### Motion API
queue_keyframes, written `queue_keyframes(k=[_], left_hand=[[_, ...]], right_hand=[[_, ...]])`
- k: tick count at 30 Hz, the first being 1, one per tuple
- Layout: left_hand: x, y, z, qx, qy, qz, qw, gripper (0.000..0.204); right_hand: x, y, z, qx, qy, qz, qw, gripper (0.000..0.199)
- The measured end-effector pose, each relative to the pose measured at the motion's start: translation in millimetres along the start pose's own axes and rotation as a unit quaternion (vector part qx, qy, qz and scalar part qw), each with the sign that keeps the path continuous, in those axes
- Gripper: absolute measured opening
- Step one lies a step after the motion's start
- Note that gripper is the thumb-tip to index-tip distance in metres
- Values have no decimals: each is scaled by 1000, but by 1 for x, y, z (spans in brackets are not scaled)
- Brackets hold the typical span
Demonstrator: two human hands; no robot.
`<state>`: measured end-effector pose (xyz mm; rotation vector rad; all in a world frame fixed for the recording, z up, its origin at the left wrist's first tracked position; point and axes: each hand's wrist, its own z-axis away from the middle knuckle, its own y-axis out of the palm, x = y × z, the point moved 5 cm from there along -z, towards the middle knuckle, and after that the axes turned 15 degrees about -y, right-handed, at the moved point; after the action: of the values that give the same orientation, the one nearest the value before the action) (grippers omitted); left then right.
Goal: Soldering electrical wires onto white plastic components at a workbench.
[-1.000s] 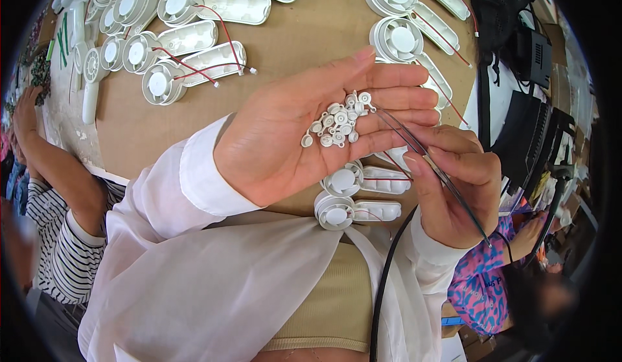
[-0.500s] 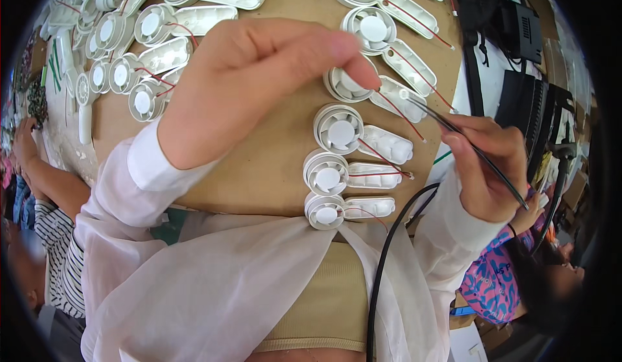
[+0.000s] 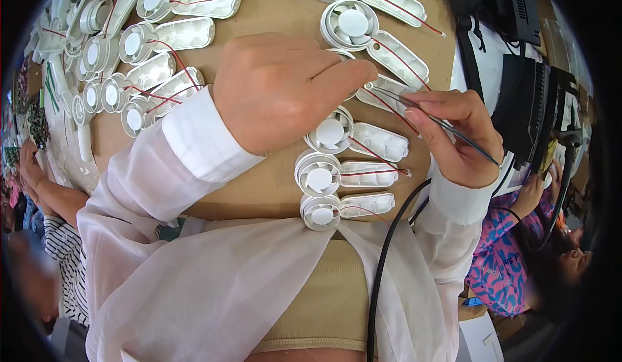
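My left hand [image 3: 285, 90] is turned palm down with its fingers curled shut. Its index fingertip presses on a white fan housing [image 3: 382, 93] with red wires, on the brown table [image 3: 259, 187]. The small white parts it held are hidden inside the fist. My right hand [image 3: 457, 138] pinches thin metal tweezers [image 3: 440, 124], whose tips reach toward that fingertip. Just below, three more white fan housings [image 3: 319, 178] lie in a column toward the table's front edge.
Rows of similar white fan housings [image 3: 139, 77] cover the left and far side of the table. A black cable [image 3: 387, 252] hangs by my right sleeve. Black devices [image 3: 528, 19] sit at the right. Other people are at the left [image 3: 58, 284] and right [image 3: 502, 258].
My left hand turned from palm up, showing small white parts, to palm down, closed and lowered onto a housing. My right hand brought the tweezers to the fingertip.
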<state>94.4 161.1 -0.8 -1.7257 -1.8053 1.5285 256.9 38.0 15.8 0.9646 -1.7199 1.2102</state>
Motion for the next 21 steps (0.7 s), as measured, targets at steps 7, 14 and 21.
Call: queue_keyframes(k=[7, 14, 21], left_hand=[[-2, 2, 1, 16, 1, 14, 1000, 25], [-4, 4, 0, 20, 9, 22, 1000, 25], [-8, 4, -1, 22, 33, -28, 999, 20]], right_hand=[[0, 1, -3, 28, -13, 15, 999, 20], [-1, 1, -1, 23, -9, 25, 999, 21], [0, 1, 0, 7, -11, 32, 999, 21]])
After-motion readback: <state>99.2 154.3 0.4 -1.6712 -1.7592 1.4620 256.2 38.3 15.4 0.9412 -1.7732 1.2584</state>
